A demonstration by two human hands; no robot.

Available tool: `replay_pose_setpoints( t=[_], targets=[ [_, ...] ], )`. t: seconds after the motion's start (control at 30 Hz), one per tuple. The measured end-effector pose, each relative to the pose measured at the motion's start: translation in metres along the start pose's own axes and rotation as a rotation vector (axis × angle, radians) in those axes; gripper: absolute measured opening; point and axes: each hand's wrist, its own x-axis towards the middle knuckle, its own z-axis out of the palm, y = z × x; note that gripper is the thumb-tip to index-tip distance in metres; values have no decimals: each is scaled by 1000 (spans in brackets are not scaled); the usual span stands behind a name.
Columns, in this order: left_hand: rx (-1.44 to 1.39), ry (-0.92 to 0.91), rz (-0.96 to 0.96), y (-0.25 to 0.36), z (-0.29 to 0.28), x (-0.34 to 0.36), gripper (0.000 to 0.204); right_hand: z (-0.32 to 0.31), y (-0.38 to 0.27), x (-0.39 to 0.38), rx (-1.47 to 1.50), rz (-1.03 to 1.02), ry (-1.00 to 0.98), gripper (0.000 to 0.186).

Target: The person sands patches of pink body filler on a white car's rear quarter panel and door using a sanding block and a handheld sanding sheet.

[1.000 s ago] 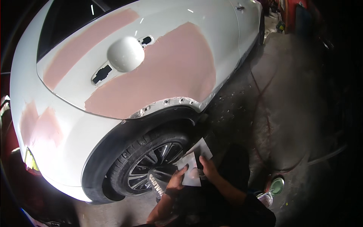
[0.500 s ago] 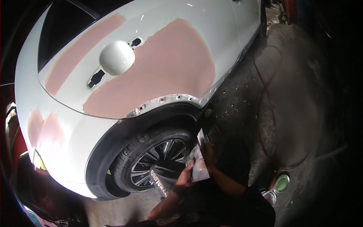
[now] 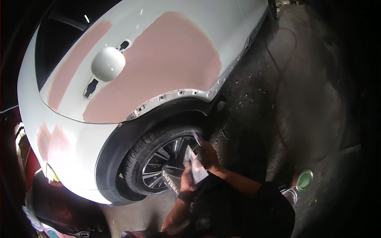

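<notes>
And here's the left hand, grip clamped on a pale sheet at three o'clock from the wheel, seemingly angled to keep its face reachable, long axis eleven-to-five, while the right hand pinches a slim pale spreader pointing toward eleven.

Car body seen glossy, smooth; pink patch, upper centre, noted as matt. Tyre recorded as dull rubber; pale sheet, lower centre, as smooth.

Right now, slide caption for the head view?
Left hand and right hand hold thin pale sheets near a pink-patched white car.
</notes>
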Motion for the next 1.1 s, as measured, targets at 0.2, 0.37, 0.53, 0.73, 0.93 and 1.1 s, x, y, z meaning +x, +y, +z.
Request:
replay_pose_setpoints(
  t=[0.2, 0.37, 0.53, 0.73, 0.93, 1.1],
  targets=[
    [115, -33, -64, 7, 67, -32, 56, -32, 74, 19, -209, 415, 29, 42],
    [-195, -74, -58, 17, 2, -17, 44, -71, 94, 21, 657, 381, 321, 33],
    [-188, -54, -24, 21, -6, 4, 45, -120, 64, 31, 498, 162, 217, 33],
    [-241, -83, 52, 27, -10, 15, 44, -142, -19, 34, -254, 169, 279, 24],
    [-311, -137, 81, 25, -36, 37, 46, -134, -20, 12, -362, 65, 245, 27],
    [-258, -129, 77, 21, -54, 43, 49, -91, -72, 9, -541, -53, 40, 31]
  ],
)
